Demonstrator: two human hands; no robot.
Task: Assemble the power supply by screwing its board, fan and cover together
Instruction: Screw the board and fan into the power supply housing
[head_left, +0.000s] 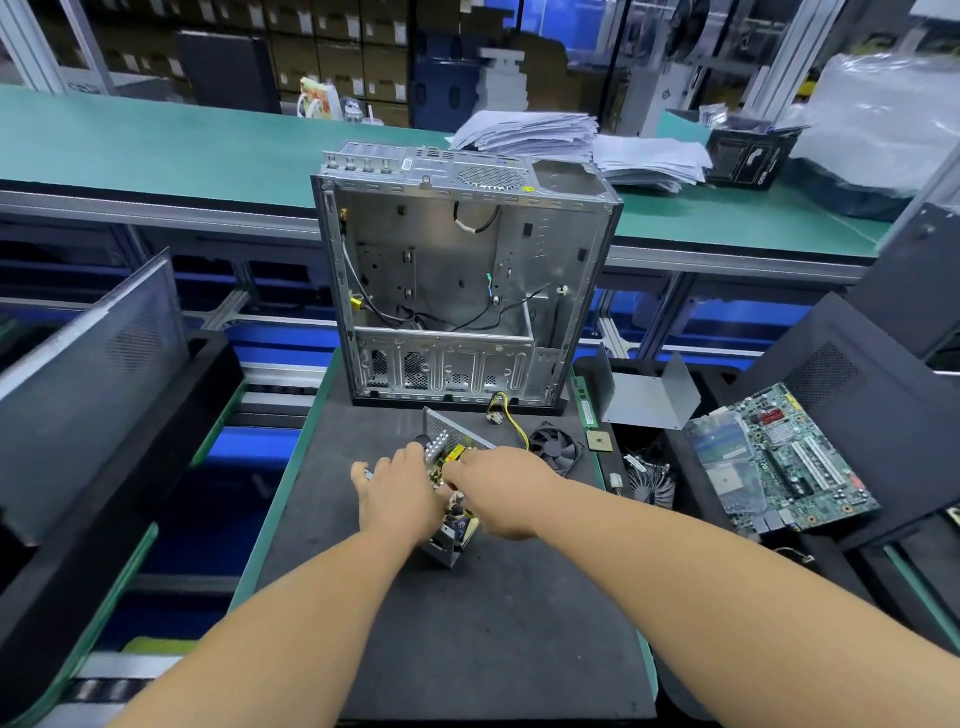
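Both hands (400, 493) (501, 488) hide most of the power supply (451, 540).

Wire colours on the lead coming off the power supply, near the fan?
Yellow and black wires, curving beside the black square fan. Head view, the only one.

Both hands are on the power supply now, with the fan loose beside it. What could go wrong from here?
1. The supply sits tilted under the left hand and right hand; it could slip from their grip.
2. The yellow wires trail toward the loose fan and may snag or drag it.
3. The chip lies near the mat's right edge; a sweep could knock it off.
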